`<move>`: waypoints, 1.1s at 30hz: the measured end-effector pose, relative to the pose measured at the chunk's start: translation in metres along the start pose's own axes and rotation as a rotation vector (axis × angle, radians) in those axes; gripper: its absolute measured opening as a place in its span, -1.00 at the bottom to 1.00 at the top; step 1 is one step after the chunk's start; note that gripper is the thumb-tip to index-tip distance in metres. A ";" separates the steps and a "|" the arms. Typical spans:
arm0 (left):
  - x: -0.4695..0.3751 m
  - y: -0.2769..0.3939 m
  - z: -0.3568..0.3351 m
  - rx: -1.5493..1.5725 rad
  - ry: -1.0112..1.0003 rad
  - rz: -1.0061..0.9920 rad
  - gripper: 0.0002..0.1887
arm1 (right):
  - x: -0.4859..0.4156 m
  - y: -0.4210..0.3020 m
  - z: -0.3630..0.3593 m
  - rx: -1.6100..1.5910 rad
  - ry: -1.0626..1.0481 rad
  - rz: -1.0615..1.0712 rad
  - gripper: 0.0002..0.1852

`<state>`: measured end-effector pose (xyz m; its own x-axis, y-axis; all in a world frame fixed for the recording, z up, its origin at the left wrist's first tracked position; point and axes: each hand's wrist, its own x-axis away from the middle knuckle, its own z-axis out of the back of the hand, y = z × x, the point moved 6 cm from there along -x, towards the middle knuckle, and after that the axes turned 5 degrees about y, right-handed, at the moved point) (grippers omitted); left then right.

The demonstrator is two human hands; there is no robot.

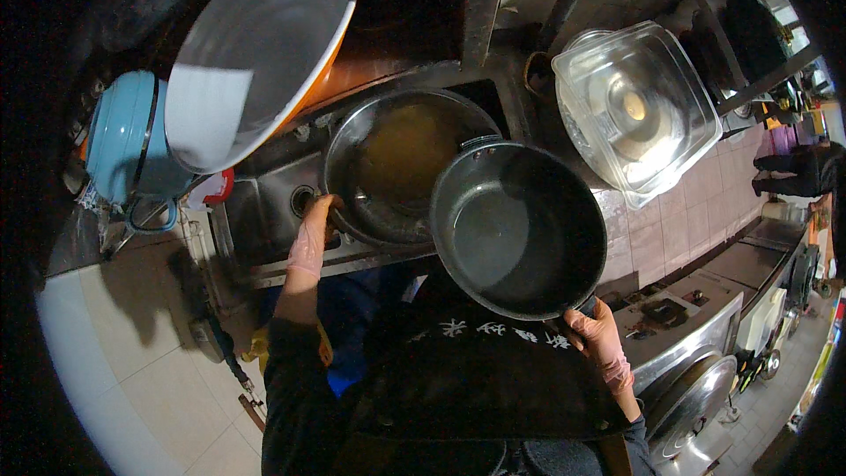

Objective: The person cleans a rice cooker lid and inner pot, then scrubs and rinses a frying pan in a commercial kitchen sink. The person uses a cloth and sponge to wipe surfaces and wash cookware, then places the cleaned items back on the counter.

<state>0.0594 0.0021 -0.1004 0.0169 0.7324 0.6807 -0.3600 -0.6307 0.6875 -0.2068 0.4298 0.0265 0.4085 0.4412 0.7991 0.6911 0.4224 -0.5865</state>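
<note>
My right hand (598, 337), in a thin pink glove, grips the side handle of a dark cooking pot (522, 231). The pot is tilted with its open mouth towards me; a little liquid seems to lie at its bottom. It overlaps the right rim of a wide metal basin (410, 165) that stands in the sink and holds murky, brownish liquid. My left hand (324, 221), gloved too, holds the left rim of the basin, its fingertips partly hidden. The sink's drain (303, 200) is just left of this hand.
A large white and orange bowl (264, 59) and a light-blue lidded pot (129, 139) stand at the upper left. Clear plastic containers (661, 112) are stacked at the upper right. Large metal lids (697, 403) lean at the lower right. Another person (803, 168) stands far right.
</note>
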 end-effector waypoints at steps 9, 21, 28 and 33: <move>-0.028 0.038 0.022 -0.046 0.032 -0.128 -0.70 | 0.011 0.008 -0.004 -0.005 0.042 0.008 -0.71; 0.017 0.118 -0.006 -0.283 0.093 -0.672 -0.74 | 0.012 0.023 -0.001 -0.054 0.055 0.044 -0.71; 0.050 0.133 -0.022 -0.669 0.341 -0.873 -0.62 | 0.009 0.024 -0.004 -0.029 0.037 0.057 -0.72; 0.082 0.147 -0.030 -0.815 0.389 -1.018 -0.66 | 0.006 0.018 -0.009 -0.031 0.053 0.042 -0.74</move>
<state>-0.0200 -0.0232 0.0493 0.3900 0.8884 -0.2420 -0.7928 0.4577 0.4024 -0.1866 0.4329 0.0214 0.4676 0.4153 0.7803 0.6906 0.3794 -0.6157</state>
